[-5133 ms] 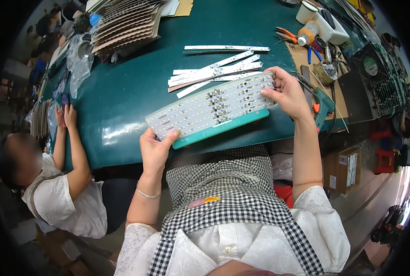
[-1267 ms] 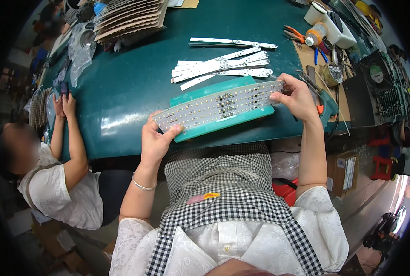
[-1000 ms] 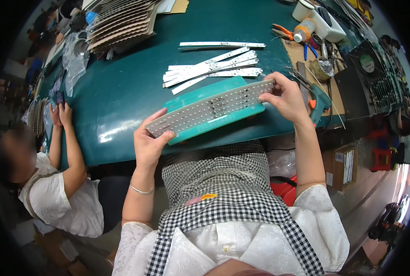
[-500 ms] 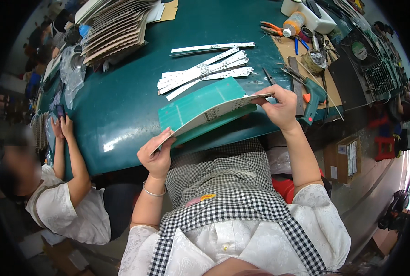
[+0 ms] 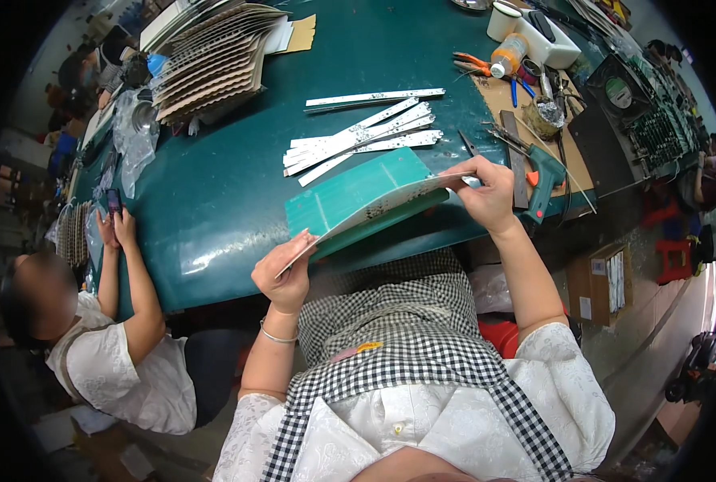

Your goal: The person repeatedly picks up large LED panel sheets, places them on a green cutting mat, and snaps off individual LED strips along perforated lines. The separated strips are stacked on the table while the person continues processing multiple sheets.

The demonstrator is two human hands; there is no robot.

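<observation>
A thin pale panel with dark specks along its underside (image 5: 398, 204) is held bowed above the near edge of the table. My left hand (image 5: 284, 273) pinches its near left end, thumb on top. My right hand (image 5: 486, 197) grips the far right end between thumb and fingers. Beside the panel shows a green sheet (image 5: 350, 194) with pale lines across it; I cannot tell whether it is joined to the panel. Just beyond lies a loose pile of narrow white strips with dark spots (image 5: 358, 138). One more white strip (image 5: 374, 99) lies apart behind the pile.
At the right are a green glue gun (image 5: 546, 181), orange-handled pliers (image 5: 472, 61) and an orange bottle (image 5: 508, 56) around a brown board. A stack of corrugated sheets (image 5: 213, 64) stands far left. Along the left edge another person's hands (image 5: 115, 229) hold a phone.
The panel and both hands have shifted slightly right and down in the picture, and less of the speckled underside shows. Both hands keep their grip. The other person's hands have moved a little.
</observation>
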